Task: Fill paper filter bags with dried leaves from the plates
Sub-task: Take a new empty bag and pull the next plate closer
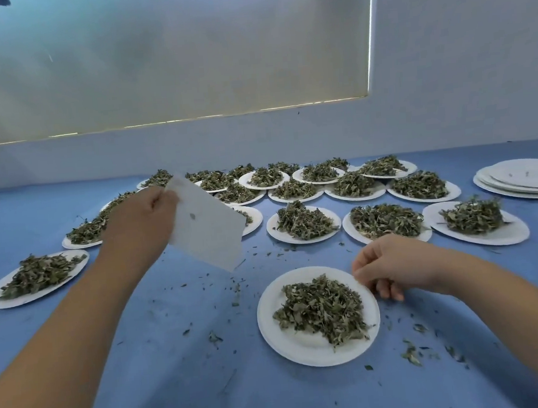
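Observation:
My left hand (140, 217) is raised above the blue table and pinches the top edge of a white paper filter bag (208, 228), which hangs tilted to the right. In front of me lies a white paper plate (270, 319) heaped with dried green leaves (321, 309). My right hand (392, 268) hovers at that plate's right rim with curled fingers; whether it holds any leaves cannot be seen.
Several more plates of dried leaves (304, 222) cover the far half of the blue table (176, 356), with one at the left (33, 277). A stack of bare plates (523, 179) sits far right. Leaf crumbs are scattered around the near plate. A wall stands behind.

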`<state>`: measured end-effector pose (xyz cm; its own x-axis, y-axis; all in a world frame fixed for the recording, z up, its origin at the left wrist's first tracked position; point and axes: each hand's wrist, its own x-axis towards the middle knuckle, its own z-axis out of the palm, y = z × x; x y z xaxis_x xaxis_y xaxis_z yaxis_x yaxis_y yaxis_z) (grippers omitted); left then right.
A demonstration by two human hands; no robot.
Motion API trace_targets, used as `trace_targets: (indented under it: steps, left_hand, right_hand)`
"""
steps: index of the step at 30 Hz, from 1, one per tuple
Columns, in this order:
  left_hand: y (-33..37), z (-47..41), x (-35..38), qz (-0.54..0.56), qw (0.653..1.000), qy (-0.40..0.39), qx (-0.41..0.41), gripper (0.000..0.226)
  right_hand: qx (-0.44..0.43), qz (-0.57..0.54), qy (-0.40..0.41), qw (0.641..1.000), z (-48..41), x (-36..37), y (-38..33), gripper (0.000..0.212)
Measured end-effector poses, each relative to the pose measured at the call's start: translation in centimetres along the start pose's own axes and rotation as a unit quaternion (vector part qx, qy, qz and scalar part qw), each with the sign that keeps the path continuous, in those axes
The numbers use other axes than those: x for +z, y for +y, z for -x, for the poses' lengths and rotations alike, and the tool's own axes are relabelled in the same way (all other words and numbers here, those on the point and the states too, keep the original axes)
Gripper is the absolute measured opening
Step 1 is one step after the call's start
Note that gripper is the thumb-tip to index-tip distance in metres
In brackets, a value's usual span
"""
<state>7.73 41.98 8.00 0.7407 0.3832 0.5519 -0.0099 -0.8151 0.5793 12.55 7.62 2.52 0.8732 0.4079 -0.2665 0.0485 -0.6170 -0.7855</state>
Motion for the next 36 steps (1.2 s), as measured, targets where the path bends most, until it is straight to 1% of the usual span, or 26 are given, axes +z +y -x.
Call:
trace_targets:
  steps: [2,3,6,8,10,12,13,15,17,19,22,25,28,32,36]
  left_hand:
    - [1.2,0.2,0.4,-0.041,0.997,0.009,0.061,0.029]
    - [1.8,0.4,0.8,-0.072,0.993,0.007,0.096,0.026]
    - [3.7,0.8,2.9,-0.14,0.971,-0.026,0.193,0.02]
    - [4.7,1.0,4.9,-0.158,0.961,-0.061,0.217,0.028]
    - [5.1,1.1,7.0,-0.147,0.962,-0.117,0.199,0.035]
    - [5.2,1.2,8.9,-0.098,0.965,-0.189,0.155,0.035]
    - [5.2,1.4,9.7,-0.07,0.965,-0.213,0.136,0.032]
    - [5.2,1.5,10.7,-0.028,0.966,-0.234,0.104,0.029]
    - [5.1,1.5,11.1,-0.011,0.967,-0.239,0.088,0.027]
    - [4.7,1.4,11.0,0.012,0.972,-0.222,0.079,0.027]
    - [4.3,1.5,10.7,0.04,0.975,-0.206,0.066,0.028]
    - [4.1,2.0,10.5,0.055,0.977,-0.202,0.046,0.027]
    - [4.4,2.7,10.2,0.091,0.973,-0.21,0.039,0.025]
    - [5.0,4.1,10.1,0.128,0.963,-0.229,0.065,0.026]
    - [4.9,4.9,10.3,0.138,0.959,-0.239,0.069,0.029]
  right_hand:
    - [-0.016,0.065,0.042,0.997,-0.3,-0.2,-0.5,0.008]
    - [-0.03,0.076,0.062,0.995,-0.5,-0.2,-0.8,0.009]
    - [-0.086,0.035,0.106,0.99,-1.4,0.3,-2.2,0.011]
    - [-0.123,0.015,0.129,0.984,-2.0,0.9,-2.9,0.011]
    - [-0.16,-0.001,0.15,0.976,-2.5,1.9,-3.1,0.011]
    - [-0.186,-0.019,0.172,0.967,-3.0,2.7,-2.8,0.013]
    - [-0.193,-0.017,0.182,0.964,-3.2,2.9,-2.6,0.014]
    - [-0.196,0.006,0.195,0.961,-3.5,3.2,-2.3,0.015]
    - [-0.198,0.015,0.203,0.959,-3.8,3.1,-2.2,0.015]
    - [-0.207,-0.006,0.198,0.958,-3.9,3.0,-2.5,0.012]
    - [-0.192,-0.057,0.153,0.968,-4.1,3.0,-3.8,0.007]
    - [-0.166,-0.058,0.126,0.976,-4.9,3.5,-5.3,0.016]
    - [-0.16,-0.074,0.132,0.975,-5.5,4.4,-6.1,0.02]
    - [-0.173,-0.105,0.148,0.968,-5.3,5.4,-5.2,0.016]
    - [-0.183,-0.111,0.162,0.963,-5.0,5.5,-4.3,0.017]
